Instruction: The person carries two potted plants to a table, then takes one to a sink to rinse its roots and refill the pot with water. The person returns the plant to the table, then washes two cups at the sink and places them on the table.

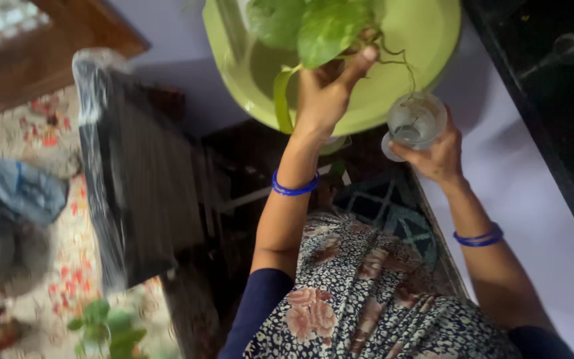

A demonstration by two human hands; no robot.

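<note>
Leafy plant cutting (313, 26), held over the green basin (426, 33). The cutting sits at the top of the view, its broad green leaves spread above the basin's hollow and its thin roots (400, 63) trailing down and toward the right, where they run to the mouth of the clear glass (414, 123). The long axis of the cutting thus lies from the leaves at upper left to the root tips at lower right, ending at or just above the glass rim; whether the tips are already inside the glass cannot be told.

The left hand (327, 90) is closed around the stem just below the leaves, fingers pinched, and a pale green leaf stalk (282, 100) hangs beside its wrist. The right hand (436, 156) grips the glass from below and behind, holding it tilted, mouth turned up and left toward the roots. The glass lies just beside the basin's near rim, lower than the left hand and to its right; the left hand is the nearer to the cutting's stem, the right to its root ends.

Both wrists carry blue bangles (293, 188). A pale surface (533, 193) runs along the right, and a dark wrapped rack (134, 173) stands to the left over a patterned floor (54, 259).
</note>
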